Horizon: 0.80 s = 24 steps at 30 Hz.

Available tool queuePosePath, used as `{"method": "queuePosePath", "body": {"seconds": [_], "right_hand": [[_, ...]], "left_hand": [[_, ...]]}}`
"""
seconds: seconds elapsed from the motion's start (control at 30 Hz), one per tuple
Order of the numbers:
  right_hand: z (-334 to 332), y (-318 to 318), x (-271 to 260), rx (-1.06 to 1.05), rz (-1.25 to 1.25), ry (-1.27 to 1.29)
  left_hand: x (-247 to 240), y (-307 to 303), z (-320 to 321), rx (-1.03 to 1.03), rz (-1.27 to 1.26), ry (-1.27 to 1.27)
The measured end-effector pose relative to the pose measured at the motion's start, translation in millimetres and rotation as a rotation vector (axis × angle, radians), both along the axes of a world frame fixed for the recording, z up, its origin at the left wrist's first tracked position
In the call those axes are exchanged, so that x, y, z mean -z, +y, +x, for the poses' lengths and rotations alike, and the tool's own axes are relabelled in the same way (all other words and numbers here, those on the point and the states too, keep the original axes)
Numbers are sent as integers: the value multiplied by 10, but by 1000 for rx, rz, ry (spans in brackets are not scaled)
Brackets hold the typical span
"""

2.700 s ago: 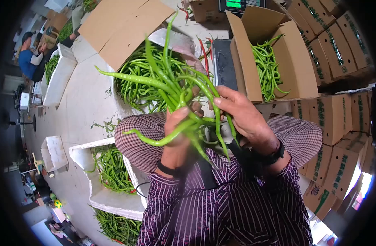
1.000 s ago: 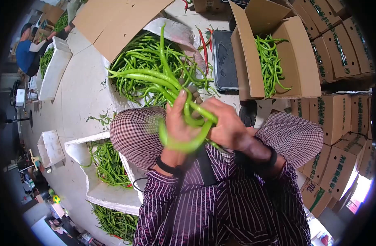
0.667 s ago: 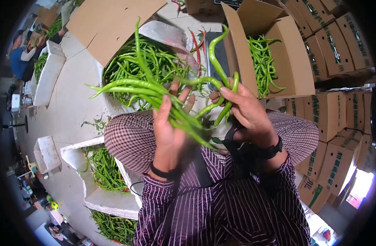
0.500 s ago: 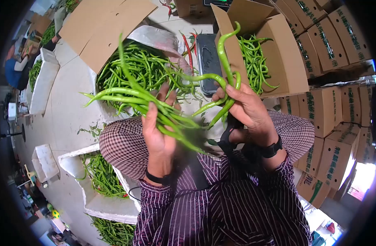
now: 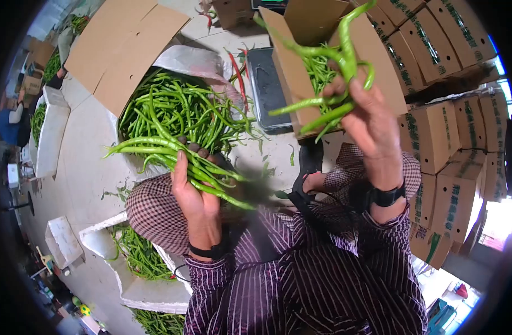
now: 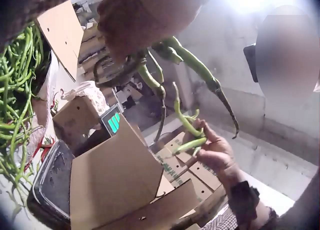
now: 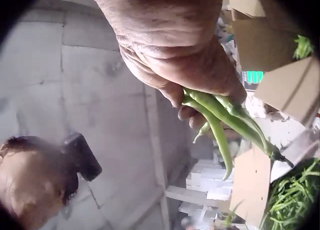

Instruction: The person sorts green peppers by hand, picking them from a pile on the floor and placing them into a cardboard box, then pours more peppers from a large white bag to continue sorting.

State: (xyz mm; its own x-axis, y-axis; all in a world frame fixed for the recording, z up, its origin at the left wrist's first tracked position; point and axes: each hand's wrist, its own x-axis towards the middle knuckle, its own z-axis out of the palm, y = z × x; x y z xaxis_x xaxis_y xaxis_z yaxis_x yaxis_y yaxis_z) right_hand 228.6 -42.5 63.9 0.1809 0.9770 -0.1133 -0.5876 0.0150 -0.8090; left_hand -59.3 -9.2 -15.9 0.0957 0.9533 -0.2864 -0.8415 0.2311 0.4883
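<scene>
In the head view my left hand (image 5: 195, 195) holds a bunch of long green chili peppers (image 5: 150, 148), thumb across them, above my left knee. My right hand (image 5: 376, 125) pinches several curved green chili peppers (image 5: 347, 47) between thumb and fingers. It is raised at the near side of an open carton (image 5: 284, 61), and its peppers overlap the carton in this view. Green chilies (image 5: 318, 75) lie inside that carton. The right wrist view shows pepper ends (image 7: 220, 135) sticking out below the right hand's fingers (image 7: 187, 112).
A large heap of green chilies (image 5: 172, 106) spills from a pale sack (image 5: 197, 61). Beside the carton lie a dark scale platform (image 5: 267, 92) and red chilies (image 5: 236, 75). White foam boxes (image 5: 150, 296) stand at left, stacked cartons (image 5: 443, 139) at right. Another person (image 5: 11, 117) sits far left.
The hands worked together over the lap, then parted. My right hand has moved up and right toward the carton with its chilies; my left has drifted left and slightly down with its bunch.
</scene>
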Motion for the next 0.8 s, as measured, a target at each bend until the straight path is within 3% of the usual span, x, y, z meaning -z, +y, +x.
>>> {"method": "queuePosePath", "body": {"seconds": [0.13,0.27,0.33,0.4,0.47,0.5,0.63,0.7,0.73,0.8], "right_hand": [[298,120,-294,36,139,6],[565,264,-289,193,139,-262],[706,349,-228,344,-65,-814],[968,349,79,322,-78,-960],[993,367,300,-105,-190,-1630],[885,263,386,-187,-230,-1907],[340,119,71,-396,-309,-1793],[13,89,-82,-303,-170,-1325],[-134,93,-147,-355,-199,-1183],[-413,127,-146,-434,-199,-1138]], "left_hand": [[27,-46,49,87,2,49],[42,-57,78,86,-2,56],[48,-61,88,93,2,58],[48,-80,107,111,-43,126],[12,-95,133,152,-64,119],[25,-92,139,168,-59,129],[19,-68,155,221,19,-27],[-18,-82,167,271,12,-28],[-17,-78,173,297,19,-34],[-52,-80,182,355,8,28]]}}
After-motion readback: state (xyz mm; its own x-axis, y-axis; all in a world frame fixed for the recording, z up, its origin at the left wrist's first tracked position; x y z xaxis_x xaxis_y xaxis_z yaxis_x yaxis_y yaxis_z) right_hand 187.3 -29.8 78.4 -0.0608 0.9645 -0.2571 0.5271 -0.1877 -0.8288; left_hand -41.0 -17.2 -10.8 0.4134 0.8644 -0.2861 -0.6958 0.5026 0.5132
